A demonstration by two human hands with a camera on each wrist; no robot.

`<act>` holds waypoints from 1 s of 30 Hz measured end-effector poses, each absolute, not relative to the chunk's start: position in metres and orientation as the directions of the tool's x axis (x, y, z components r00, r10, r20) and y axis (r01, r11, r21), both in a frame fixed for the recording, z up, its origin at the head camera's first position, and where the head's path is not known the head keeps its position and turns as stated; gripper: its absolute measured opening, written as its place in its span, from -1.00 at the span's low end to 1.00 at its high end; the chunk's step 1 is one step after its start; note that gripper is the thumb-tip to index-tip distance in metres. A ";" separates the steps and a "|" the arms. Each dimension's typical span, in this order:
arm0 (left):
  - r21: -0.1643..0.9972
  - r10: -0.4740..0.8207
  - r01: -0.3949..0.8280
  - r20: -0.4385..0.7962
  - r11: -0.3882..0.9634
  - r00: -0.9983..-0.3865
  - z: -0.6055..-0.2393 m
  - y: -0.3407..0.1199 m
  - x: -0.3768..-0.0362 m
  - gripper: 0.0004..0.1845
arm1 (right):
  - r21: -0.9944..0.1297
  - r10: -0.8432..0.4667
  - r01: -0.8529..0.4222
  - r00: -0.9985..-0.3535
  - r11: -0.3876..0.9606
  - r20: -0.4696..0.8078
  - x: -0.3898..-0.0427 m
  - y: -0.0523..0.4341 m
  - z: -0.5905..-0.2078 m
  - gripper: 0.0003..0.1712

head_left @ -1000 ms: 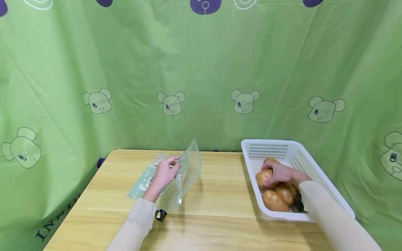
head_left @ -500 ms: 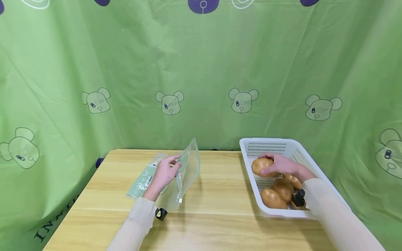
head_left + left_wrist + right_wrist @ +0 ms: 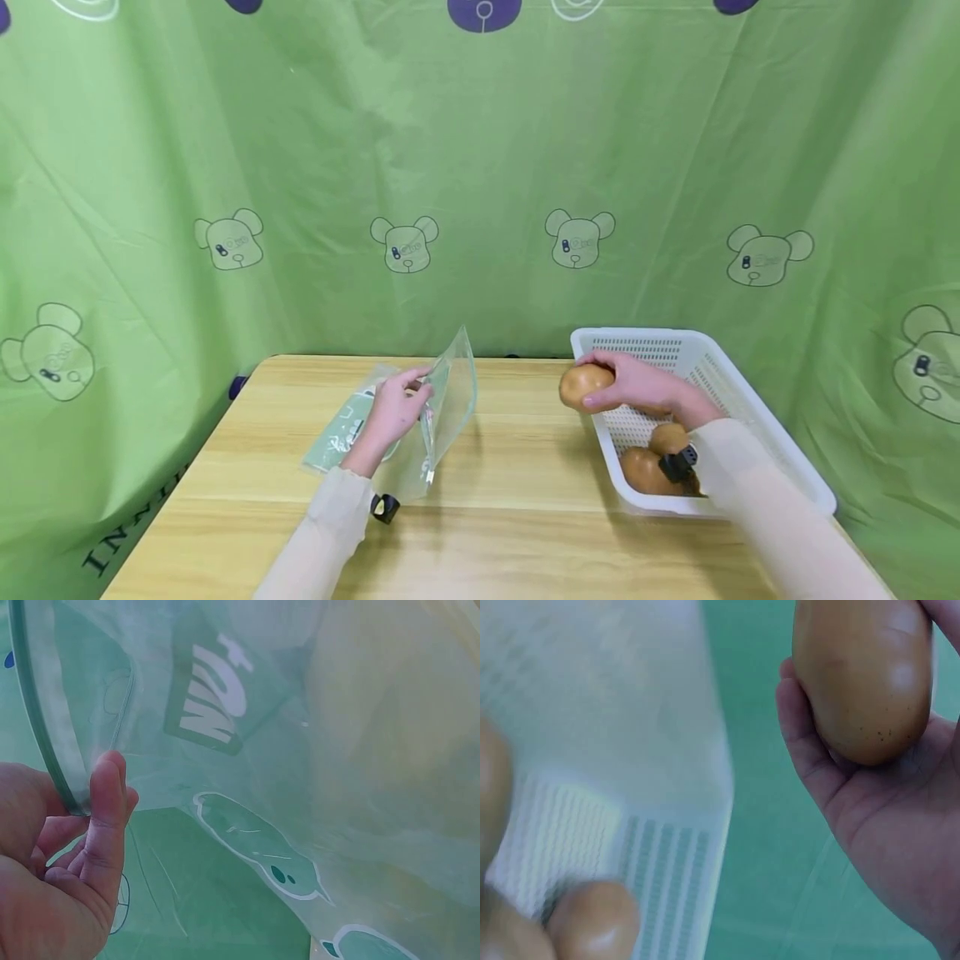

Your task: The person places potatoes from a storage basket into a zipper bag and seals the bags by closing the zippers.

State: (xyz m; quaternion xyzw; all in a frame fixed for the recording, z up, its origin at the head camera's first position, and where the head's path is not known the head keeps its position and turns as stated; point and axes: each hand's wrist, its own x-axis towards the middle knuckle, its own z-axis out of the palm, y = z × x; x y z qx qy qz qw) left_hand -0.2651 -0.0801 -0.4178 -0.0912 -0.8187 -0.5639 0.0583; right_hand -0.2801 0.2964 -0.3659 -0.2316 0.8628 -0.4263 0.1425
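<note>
My left hand (image 3: 392,414) pinches the upper edge of a clear plastic zip bag (image 3: 457,400) with green print, which stands partly open on the table. In the left wrist view, thumb and finger hold the green rim of that bag (image 3: 247,772). My right hand (image 3: 641,385) grips a potato (image 3: 579,387), smooth, brown and oval, over the left rim of a white basket (image 3: 660,505). Small dark specks mark the potato (image 3: 866,690) in the right wrist view, where fingers and palm cup it. Several more potatoes (image 3: 643,471) lie in the basket, some hidden by my arm.
The wooden table (image 3: 517,467) carries both bag and basket. A green curtain (image 3: 495,167) with bear prints hangs close behind the table's back edge. Small black devices sit at each wrist, one of them (image 3: 678,462) over the basket.
My right hand has lifted the potato from among the others and carried it left, up to the basket's left rim. My left hand and the bag have stayed in place.
</note>
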 end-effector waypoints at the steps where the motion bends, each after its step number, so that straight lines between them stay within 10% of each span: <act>1: 0.913 0.082 0.212 0.196 0.349 -0.977 -0.417 -0.080 -0.265 -0.59 | -0.807 -0.524 -0.273 -0.850 0.523 -0.052 -0.279 0.290 -0.364 -0.33; 30: 0.918 0.125 0.227 0.196 0.326 -0.973 -0.417 -0.070 -0.265 -0.62 | -0.766 -0.693 -0.514 -0.709 0.385 0.127 -0.274 0.162 -0.355 -0.29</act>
